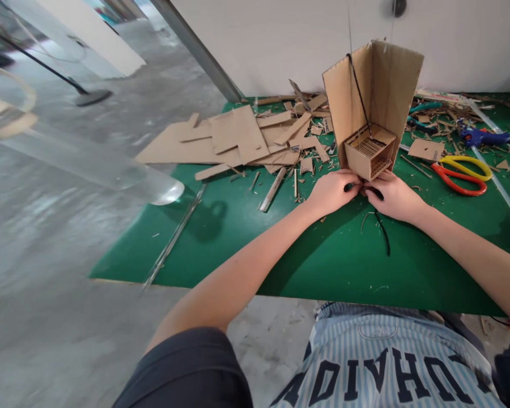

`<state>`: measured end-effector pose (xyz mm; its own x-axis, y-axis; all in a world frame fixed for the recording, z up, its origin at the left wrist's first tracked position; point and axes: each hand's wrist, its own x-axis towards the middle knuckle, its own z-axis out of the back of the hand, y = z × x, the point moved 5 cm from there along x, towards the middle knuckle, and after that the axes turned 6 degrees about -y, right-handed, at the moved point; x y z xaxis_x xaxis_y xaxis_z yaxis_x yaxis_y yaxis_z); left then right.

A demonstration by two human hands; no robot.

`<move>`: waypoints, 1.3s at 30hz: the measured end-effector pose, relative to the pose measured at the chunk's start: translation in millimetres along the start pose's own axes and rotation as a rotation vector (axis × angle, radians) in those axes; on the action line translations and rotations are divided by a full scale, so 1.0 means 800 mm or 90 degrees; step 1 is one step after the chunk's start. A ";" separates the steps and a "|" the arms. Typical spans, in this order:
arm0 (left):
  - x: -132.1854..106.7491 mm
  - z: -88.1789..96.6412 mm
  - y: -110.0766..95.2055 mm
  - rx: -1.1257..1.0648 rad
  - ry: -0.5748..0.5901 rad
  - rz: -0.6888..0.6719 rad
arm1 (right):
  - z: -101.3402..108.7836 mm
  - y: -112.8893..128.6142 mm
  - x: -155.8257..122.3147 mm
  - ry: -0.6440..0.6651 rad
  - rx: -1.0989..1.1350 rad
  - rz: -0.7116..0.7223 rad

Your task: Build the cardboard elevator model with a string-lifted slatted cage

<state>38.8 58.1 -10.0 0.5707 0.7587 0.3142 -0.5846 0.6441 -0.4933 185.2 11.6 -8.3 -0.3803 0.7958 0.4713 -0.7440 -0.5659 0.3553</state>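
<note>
A cardboard model point(372, 96) stands on the green table point(246, 243): two tall walls meeting in a corner, with a small slatted box point(370, 152) at their foot. A black cord point(359, 85) runs from the top of the left wall down towards the box. My left hand point(334, 191) and my right hand point(391, 195) rest on the table just in front of the box, fingertips close together. Both are closed in a pinch on a black cord point(382, 226) whose loose end trails on the table below my right hand.
A heap of cardboard sheets and strips point(238, 139) lies left of the model. Red-and-yellow scissors point(463, 170) and a blue glue gun point(482, 137) lie at the right among scraps. Glue sticks point(272, 190) lie near the centre. The table's front edge is close to my body.
</note>
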 end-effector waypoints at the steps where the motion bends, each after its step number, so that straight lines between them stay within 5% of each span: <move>1: 0.000 0.000 0.000 -0.002 0.003 -0.004 | 0.000 0.000 0.000 0.000 -0.002 -0.001; 23: 0.006 0.002 0.007 -0.081 -0.003 -0.009 | 0.001 0.002 0.002 0.025 0.114 0.063; 31: 0.006 0.001 0.009 -0.054 0.003 0.019 | 0.007 -0.008 0.001 -0.080 0.083 -0.057; 39: 0.006 -0.002 0.009 -0.039 0.030 0.011 | 0.004 -0.005 0.001 -0.074 0.044 -0.001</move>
<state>38.7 66.3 -13.0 0.5881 0.7633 0.2674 -0.5594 0.6227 -0.5471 189.3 13.4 -6.9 -0.3101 0.7680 0.5603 -0.7027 -0.5822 0.4091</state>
